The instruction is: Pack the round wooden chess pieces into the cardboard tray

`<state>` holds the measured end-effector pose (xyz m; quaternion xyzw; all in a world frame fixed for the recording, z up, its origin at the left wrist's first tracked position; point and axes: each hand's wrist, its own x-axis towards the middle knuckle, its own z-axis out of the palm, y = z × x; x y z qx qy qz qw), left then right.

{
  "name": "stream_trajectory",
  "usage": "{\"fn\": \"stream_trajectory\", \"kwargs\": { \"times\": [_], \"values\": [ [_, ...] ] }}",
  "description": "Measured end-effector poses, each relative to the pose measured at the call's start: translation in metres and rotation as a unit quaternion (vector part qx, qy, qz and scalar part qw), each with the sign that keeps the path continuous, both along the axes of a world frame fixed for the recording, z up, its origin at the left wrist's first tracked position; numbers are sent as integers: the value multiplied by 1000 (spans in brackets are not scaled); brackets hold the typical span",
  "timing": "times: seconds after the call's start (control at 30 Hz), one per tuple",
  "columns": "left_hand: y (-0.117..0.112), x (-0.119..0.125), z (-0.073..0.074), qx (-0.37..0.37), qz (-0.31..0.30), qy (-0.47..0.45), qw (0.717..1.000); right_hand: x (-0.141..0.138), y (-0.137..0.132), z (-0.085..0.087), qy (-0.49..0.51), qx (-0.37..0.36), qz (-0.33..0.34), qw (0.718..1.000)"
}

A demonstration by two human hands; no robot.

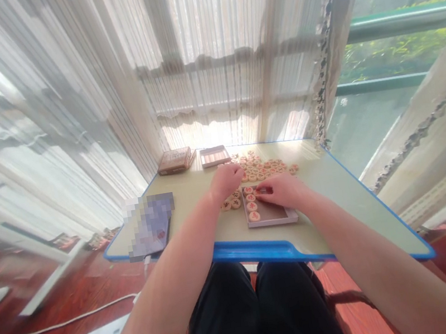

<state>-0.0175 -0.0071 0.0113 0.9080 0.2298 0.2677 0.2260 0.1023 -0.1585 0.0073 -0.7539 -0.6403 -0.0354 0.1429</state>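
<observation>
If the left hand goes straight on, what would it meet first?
The left hand would probably meet the loose group of pale, round wooden pieces, though its height above the table is unclear.

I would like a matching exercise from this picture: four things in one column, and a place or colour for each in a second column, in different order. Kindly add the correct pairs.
1. right hand
2. table rim
3. brown box
4. column of pieces

A. far left corner of the table
B. marked in red
C. over the near tray
D. blue

Pairs: 1-C, 2-D, 3-A, 4-B
</observation>
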Motion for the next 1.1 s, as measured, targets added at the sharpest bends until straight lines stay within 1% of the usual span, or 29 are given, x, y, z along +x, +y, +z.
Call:
{"fn": "stream_trajectory", "kwargs": {
  "times": [0.4,0.67,0.77,1.1],
  "values": [
    [-2,0,-1,-17,-8,2,1000,3,1,-1,33,2,15,999],
    [-4,-1,1,-27,1,12,1000,2,2,-1,51,6,7,999],
    [-4,-1,1,-28,-5,8,1000,0,2,0,50,9,5,999],
    [-1,-2,-2,16,-14,27,999,3,0,1,71,-7,4,997]
  ]
}}
